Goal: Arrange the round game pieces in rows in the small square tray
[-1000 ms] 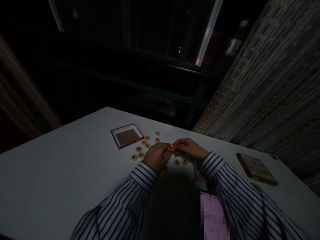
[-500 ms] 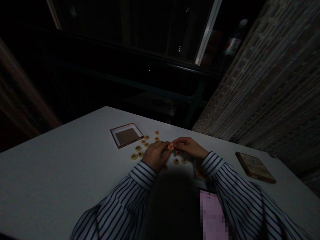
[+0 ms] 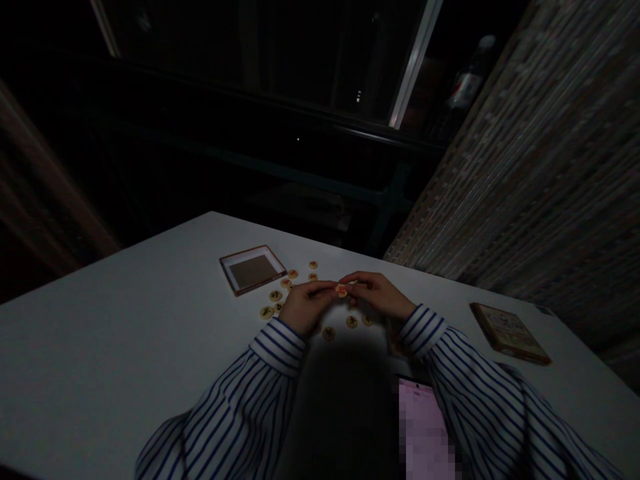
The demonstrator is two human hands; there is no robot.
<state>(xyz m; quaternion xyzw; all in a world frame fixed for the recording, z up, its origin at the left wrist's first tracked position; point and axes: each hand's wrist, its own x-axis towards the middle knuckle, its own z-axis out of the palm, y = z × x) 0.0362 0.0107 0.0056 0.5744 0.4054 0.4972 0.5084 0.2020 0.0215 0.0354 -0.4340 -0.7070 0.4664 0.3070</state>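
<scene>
Between the fingertips of both hands is a round xiangqi piece [image 3: 342, 291] with a red character. My left hand [image 3: 307, 305] pinches it from the left, and my right hand [image 3: 379, 293] grips its right side, both closed. Several more pieces lie flat around the hands: a black-marked piece [image 3: 267, 312] left of my left hand, a red-marked piece [image 3: 313, 265] beyond it, and another black-marked piece [image 3: 352, 321] below my right hand. My left hand partly covers some pieces.
A shallow open box lid [image 3: 235, 285] sits at the back left of the white table [image 3: 125, 333]. A closed decorated box [image 3: 510, 332] lies at the right. A phone [image 3: 425, 427] with a lit, pixelated screen is near me. Another box, partly hidden, is under my right wrist.
My left hand has shifted slightly left and its fingers have straightened, uncovering a black-marked piece near me. The red-marked piece stays between both hands and has tilted a little.
</scene>
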